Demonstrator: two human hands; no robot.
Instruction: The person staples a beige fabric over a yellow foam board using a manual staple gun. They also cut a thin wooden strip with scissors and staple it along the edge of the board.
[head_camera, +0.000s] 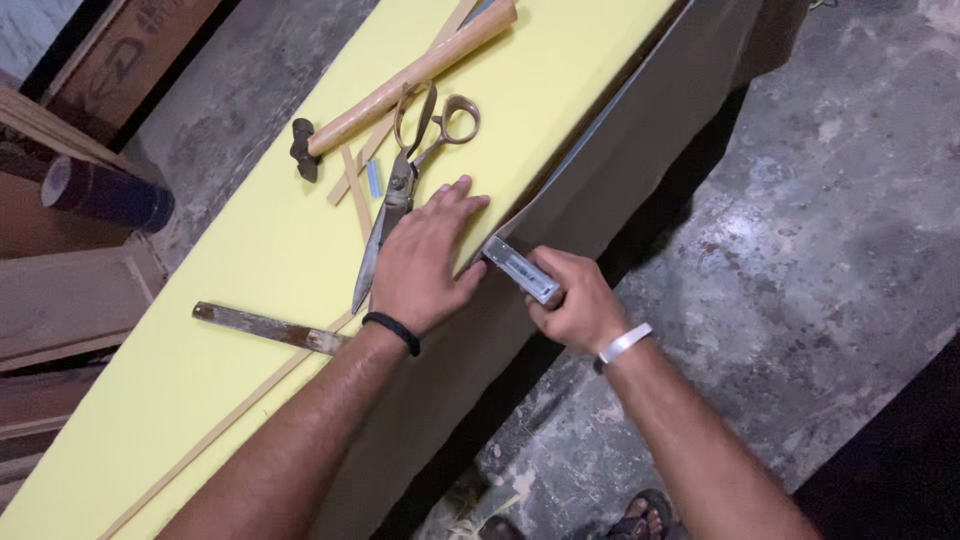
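My left hand lies flat, fingers spread, on a yellow foam slab near its right edge, with a black band on the wrist. My right hand grips a small metal tool pressed against the slab's edge, where a grey sheet hangs down the side. A pale band circles that wrist. Large metal scissors rest on the foam just left of my left hand.
A wooden-handled hammer and thin wooden strips lie on the foam above the scissors. A flat metal bar sits near my left forearm. Wooden boards and a dark roll stand at left. Concrete floor spreads right; a sandalled foot shows below.
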